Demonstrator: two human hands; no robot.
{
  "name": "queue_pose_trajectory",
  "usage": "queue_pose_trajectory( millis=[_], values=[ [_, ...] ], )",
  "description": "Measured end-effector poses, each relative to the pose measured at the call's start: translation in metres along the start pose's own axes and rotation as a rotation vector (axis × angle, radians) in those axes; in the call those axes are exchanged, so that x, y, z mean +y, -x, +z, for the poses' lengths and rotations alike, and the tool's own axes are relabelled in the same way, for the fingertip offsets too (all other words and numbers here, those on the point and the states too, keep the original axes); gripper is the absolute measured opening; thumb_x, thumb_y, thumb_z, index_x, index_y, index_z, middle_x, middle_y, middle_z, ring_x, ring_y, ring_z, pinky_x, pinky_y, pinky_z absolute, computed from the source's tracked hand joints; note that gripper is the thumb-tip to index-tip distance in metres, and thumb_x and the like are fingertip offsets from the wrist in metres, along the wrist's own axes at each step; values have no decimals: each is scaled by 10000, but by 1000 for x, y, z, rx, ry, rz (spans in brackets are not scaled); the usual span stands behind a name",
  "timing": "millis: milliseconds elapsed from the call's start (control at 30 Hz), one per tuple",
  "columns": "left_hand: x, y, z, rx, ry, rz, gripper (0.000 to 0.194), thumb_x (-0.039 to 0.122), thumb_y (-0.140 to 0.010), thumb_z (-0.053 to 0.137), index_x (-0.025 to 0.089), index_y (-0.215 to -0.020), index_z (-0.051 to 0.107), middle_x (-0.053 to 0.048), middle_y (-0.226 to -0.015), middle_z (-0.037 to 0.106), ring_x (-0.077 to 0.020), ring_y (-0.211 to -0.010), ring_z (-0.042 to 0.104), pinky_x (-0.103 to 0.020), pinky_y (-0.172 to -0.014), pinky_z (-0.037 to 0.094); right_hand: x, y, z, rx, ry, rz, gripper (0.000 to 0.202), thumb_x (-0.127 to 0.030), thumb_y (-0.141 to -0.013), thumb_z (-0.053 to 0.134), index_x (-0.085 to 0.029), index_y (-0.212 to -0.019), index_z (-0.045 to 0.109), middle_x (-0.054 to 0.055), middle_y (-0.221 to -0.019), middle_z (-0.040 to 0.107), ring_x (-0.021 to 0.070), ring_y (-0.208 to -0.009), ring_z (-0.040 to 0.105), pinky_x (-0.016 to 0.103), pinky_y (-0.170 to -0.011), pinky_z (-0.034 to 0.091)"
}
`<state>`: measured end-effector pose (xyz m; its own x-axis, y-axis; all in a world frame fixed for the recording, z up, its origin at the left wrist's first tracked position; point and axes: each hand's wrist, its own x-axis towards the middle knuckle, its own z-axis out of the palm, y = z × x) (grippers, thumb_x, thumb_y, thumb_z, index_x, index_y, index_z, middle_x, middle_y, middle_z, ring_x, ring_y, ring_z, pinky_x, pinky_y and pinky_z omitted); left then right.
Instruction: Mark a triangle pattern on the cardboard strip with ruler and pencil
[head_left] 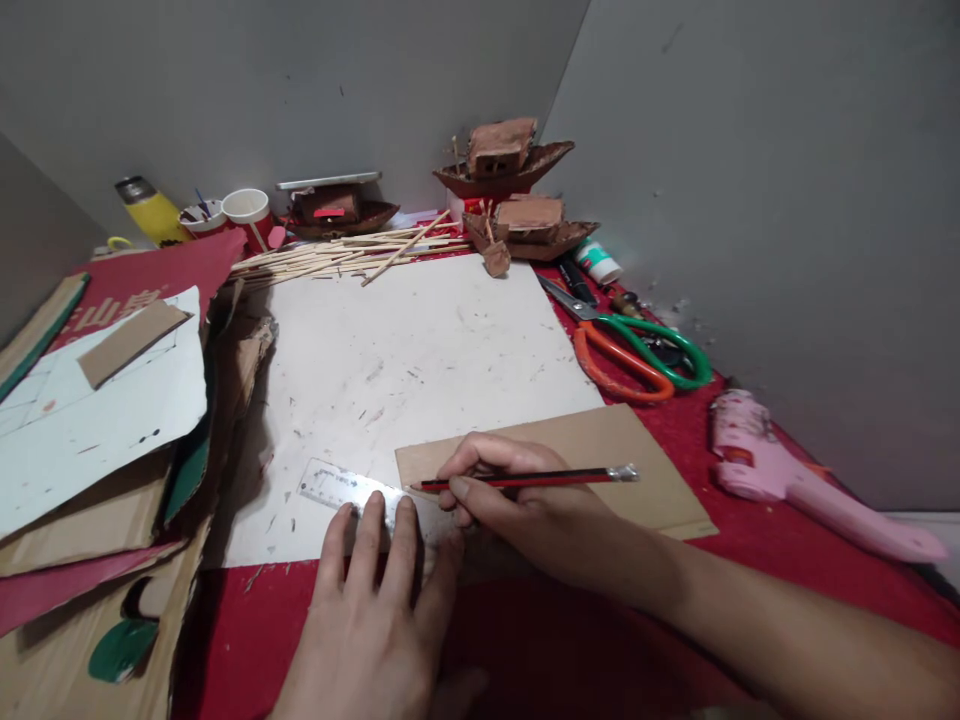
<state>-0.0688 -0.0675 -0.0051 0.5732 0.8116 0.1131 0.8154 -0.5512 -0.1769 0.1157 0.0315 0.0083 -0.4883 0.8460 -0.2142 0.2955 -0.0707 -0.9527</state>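
Left hand [375, 610]: fingers spread, flat on metal ruler [341, 490], near white board's [435, 350] front edge. Right hand [525, 500]: pinching red-and-black pencil [540, 478], tip at the left end of cardboard piece [600, 445], which overlaps board's front right corner. Beyond, thin wooden sticks [330, 258] across board's back edge.

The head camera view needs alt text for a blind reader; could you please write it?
The left hand rests on a ruler while the right hand holds a red-and-black pencil over brown cardboard. Behind are wooden sticks and three model boats; right, scissors and a pink glue gun.
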Motion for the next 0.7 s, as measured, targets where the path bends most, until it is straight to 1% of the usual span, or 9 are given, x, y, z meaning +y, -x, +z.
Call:
queue_pose_trajectory(
  millis=[167, 333, 400, 467, 533, 600, 700],
  values=[
    [0, 1, 1, 0, -29, 14, 795, 721, -852, 463, 211, -1462, 454, -181, -1351, 601, -416, -1233, 518, -541, -1023, 256, -3, 1, -1, -38, 83, -66, 150, -225, -843, 498, -186, -799, 635, 13, -773, 664, 146, -722, 591, 256, -641, 451],
    [0, 2, 1, 13, -22, 11, 769, 723, -875, 417, 214, -1450, 471, -186, -1343, 604, -412, -1226, 525, -539, -1024, 257, -1, 0, 0, -44, 67, -90, 139, -216, -842, 499, -192, -807, 631, 0, -767, 660, 135, -709, 593, 249, -635, 452],
    [1, 2, 1, 14, -20, 12, 771, 718, -879, 416, 209, -1457, 463, -193, -1347, 597, -416, -1223, 527, -540, -1026, 253, -1, -1, 1, -29, 46, -79, 131, -208, -831, 509, -194, -794, 634, -3, -751, 658, 128, -687, 589, 245, -620, 449],
    [1, 2, 2, 16, -15, 10, 771, 718, -878, 417, 213, -1458, 462, -198, -1353, 591, -421, -1226, 523, -543, -1029, 248, 0, -2, 2, -4, -23, -29, 116, -216, -822, 528, -194, -769, 629, -8, -707, 650, 119, -638, 577, 238, -587, 444],
    [1, 2, 3, 15, -8, 6, 756, 718, -875, 426, 227, -1447, 478, -196, -1360, 585, -424, -1238, 512, -548, -1033, 246, 1, -3, 2, 28, -153, 36, 90, -252, -813, 566, -193, -765, 614, -7, -686, 654, 110, -587, 567, 229, -541, 441],
    [0, 2, 3, 15, 4, 3, 736, 717, -870, 442, 244, -1431, 502, -190, -1357, 587, -426, -1245, 504, -553, -1034, 249, 2, -3, 0, 77, -285, 81, 108, -297, -803, 608, -193, -777, 596, -2, -686, 667, 100, -534, 555, 218, -486, 431],
    [1, 2, 3, 2, 26, -1, 713, 691, -862, 489, 263, -1432, 503, -183, -1359, 589, -424, -1259, 495, -556, -1038, 260, 5, -5, -6, 176, -380, 54, 139, -321, -804, 634, -189, -795, 594, 6, -690, 682, 86, -478, 539, 213, -447, 434]
  ],
)
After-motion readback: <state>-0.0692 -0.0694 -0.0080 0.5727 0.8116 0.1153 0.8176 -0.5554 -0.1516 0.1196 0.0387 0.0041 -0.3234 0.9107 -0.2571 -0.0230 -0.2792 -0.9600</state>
